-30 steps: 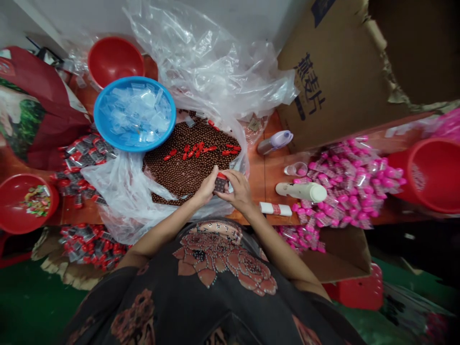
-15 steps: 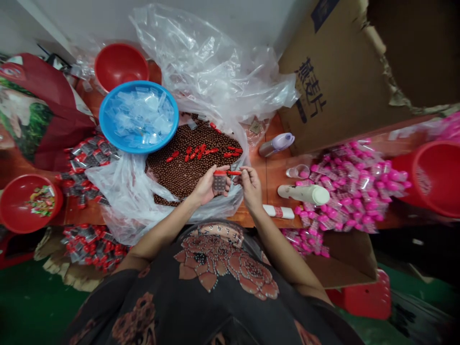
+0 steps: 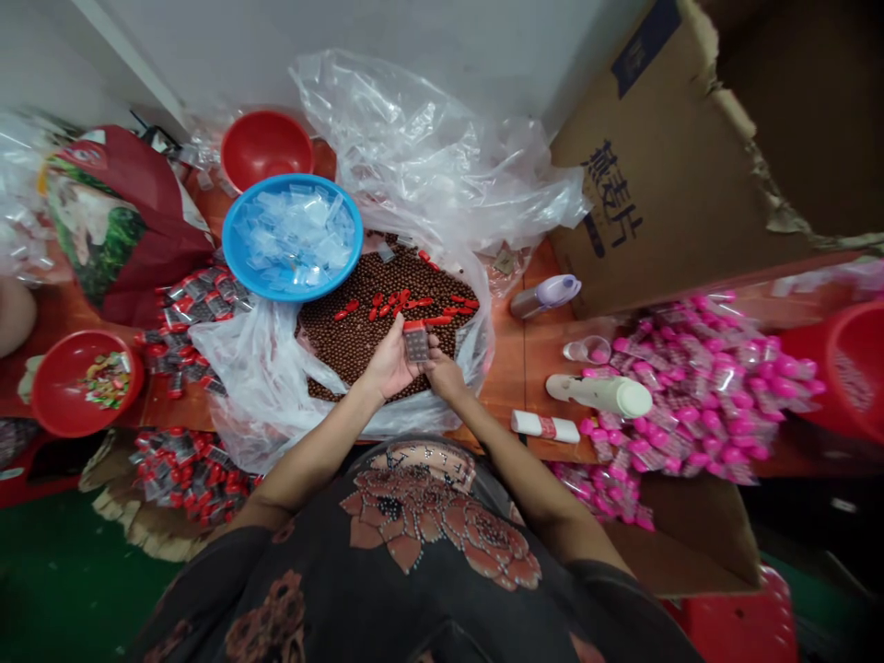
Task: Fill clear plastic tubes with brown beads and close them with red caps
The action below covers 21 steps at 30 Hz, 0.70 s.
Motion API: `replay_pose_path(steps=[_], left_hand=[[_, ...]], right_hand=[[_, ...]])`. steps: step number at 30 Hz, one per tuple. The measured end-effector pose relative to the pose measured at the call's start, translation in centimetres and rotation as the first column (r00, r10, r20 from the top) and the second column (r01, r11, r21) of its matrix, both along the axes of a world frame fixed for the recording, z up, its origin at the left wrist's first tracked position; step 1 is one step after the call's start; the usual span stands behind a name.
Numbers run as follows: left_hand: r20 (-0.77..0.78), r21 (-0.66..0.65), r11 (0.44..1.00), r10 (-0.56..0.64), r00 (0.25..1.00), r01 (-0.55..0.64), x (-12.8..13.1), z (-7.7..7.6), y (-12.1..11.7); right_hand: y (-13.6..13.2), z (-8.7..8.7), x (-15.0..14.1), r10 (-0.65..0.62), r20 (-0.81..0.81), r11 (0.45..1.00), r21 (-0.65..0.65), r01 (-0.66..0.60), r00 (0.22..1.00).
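Note:
My left hand [image 3: 389, 361] is closed around a small clear box [image 3: 417, 344] filled with brown balls, with red along its upper edge. A red plastic piece [image 3: 436, 321] sticks out to the right of the box's top; whether it is joined to the box is unclear. My right hand [image 3: 446, 376] is against the box's lower right side, fingers bent and drawn together. What they pinch is hidden. Beneath both hands, a heap of brown balls [image 3: 352, 322] lies on clear plastic sheeting [image 3: 259, 368]. Several red caps [image 3: 397, 302] rest on the balls.
A blue basin [image 3: 231, 249] of clear empty boxes stands at the back left. Filled red-capped boxes [image 3: 183, 479] are piled left, near a red bowl [image 3: 48, 391]. To the right are a tumbler [image 3: 545, 296], a pale bottle [image 3: 598, 394], pink-capped packs [image 3: 691, 396] and a large carton [image 3: 642, 166].
My right hand has come leftward and down to the box, from holding a red piece beside it. The box stays in my left hand. The whole view has shifted somewhat.

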<state>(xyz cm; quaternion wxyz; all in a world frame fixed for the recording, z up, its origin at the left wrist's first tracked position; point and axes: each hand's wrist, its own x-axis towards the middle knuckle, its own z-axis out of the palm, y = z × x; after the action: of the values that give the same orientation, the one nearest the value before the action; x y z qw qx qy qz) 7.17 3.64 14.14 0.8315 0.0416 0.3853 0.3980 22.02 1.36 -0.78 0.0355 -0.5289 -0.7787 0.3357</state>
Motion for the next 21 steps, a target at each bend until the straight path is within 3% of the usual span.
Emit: replay_pose_path(steps=[2, 4, 7, 8, 9, 12, 14, 18, 21], left_hand=[[-0.015, 0.023, 1.000, -0.013, 1.000, 0.013, -0.1, -0.2, -0.2], [-0.058, 0.076, 0.997, -0.024, 0.998, 0.029, -0.2, -0.6, -0.5], [-0.143, 0.180, 0.982, -0.033, 0.989, 0.059, -0.2, -1.3, -1.1], [-0.173, 0.213, 0.974, -0.039, 0.984, 0.076, -0.1, -1.5, -1.3], [-0.205, 0.242, 0.965, -0.047, 0.978, 0.097, -0.1, -1.7, -1.5], [-0.299, 0.305, 0.934, -0.093, 0.950, 0.188, 0.3, -2.0, -1.9], [-0.352, 0.336, 0.909, -0.123, 0.928, 0.247, 0.5, -2.2, -2.1], [-0.414, 0.360, 0.873, -0.166, 0.895, 0.329, 0.9, -2.7, -2.4], [-0.401, 0.333, 0.873, -0.209, 0.892, 0.355, 1.1, -2.9, -2.6]], right_hand=[[0.3, 0.7, 0.4, -0.095, -0.058, 0.995, 0.021, 0.096, 0.994], [0.7, 2.2, 1.1, -0.280, -0.258, 0.955, 0.019, 0.294, 0.925], [1.3, 6.0, 2.5, -0.502, -0.619, 0.808, -0.085, 0.583, 0.604], [1.5, 7.7, 2.9, -0.503, -0.682, 0.782, -0.098, 0.615, 0.531], [1.5, 9.4, 3.2, -0.472, -0.718, 0.790, -0.087, 0.607, 0.511], [1.4, 13.7, 3.3, -0.307, -0.708, 0.871, 0.060, 0.488, 0.635], [1.1, 15.3, 2.8, -0.185, -0.639, 0.910, 0.176, 0.376, 0.747], [0.8, 15.9, 2.3, -0.027, -0.424, 0.918, 0.348, 0.190, 0.905], [0.6, 15.9, 2.9, 0.078, -0.275, 0.927, 0.373, 0.032, 0.958]])
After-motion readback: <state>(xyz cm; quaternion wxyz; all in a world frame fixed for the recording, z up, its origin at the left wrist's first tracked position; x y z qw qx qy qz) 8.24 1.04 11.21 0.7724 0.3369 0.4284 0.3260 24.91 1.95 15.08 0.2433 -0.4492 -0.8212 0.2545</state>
